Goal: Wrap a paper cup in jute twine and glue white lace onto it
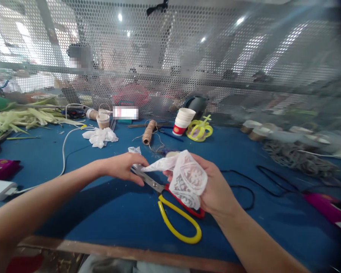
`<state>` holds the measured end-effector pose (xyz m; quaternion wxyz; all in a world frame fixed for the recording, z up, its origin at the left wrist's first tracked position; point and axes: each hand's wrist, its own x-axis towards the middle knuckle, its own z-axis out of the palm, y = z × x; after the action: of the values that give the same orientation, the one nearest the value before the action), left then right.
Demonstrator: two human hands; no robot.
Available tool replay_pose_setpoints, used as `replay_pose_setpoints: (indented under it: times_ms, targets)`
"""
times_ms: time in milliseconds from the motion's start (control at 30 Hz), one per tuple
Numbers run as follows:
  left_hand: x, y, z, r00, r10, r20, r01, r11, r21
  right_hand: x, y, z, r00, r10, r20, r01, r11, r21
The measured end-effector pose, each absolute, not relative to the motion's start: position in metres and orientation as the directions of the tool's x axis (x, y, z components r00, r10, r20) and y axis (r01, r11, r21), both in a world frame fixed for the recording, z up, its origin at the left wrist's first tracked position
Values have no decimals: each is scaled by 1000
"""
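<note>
A piece of white lace fabric lies gathered in my right hand, whose fingers are closed behind it. Its narrow end stretches left toward my left hand. That hand hovers around the blades of a pair of scissors, thumb and forefinger apart; whether its fingertips touch the lace or the blades is unclear. The scissors lie on the table with one yellow and one red handle, the red one partly under the lace. Beyond my left hand lies a small white lace scrap.
On the blue table stand a twine spool, stacked paper cups and a yellow crown-shaped piece. White crumpled fabric lies left. Pale husks, a white cable and grey cord lie toward the sides. A perforated screen backs the table.
</note>
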<state>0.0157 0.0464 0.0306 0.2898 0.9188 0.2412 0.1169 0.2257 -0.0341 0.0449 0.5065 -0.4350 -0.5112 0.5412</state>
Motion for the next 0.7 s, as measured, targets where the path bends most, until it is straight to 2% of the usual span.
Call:
replay_pose_setpoints:
  times_ms: [67,200,333,433,500,567,633,700]
  targets:
    - [14,43,24,838,542,63,399,-688,606,231,-33,48,-34,999,42,-132,37,-991]
    - [-14,42,49,673,737,52,474,-485,735,244,-26,56,101,983,154,-94,164,-982]
    - [-51,38,81,493,868,66,547,-368,752,254,-16,53,169,953,252,-34,261,-965]
    - [-76,32,89,364,927,87,591,-302,748,257,-14,50,210,953,216,-69,235,-970]
    - [-90,32,85,368,929,34,645,-281,710,258,-17,49,243,949,201,-116,234,-965]
    - [-98,36,78,414,898,-147,727,-229,647,257,-21,50,232,952,200,-104,229,-968]
    - [-95,43,70,405,867,-291,838,-224,497,253,-26,49,172,970,170,-60,182,-981]
    - [-77,45,64,351,909,-225,889,-248,385,244,-30,48,56,993,104,-2,104,-995]
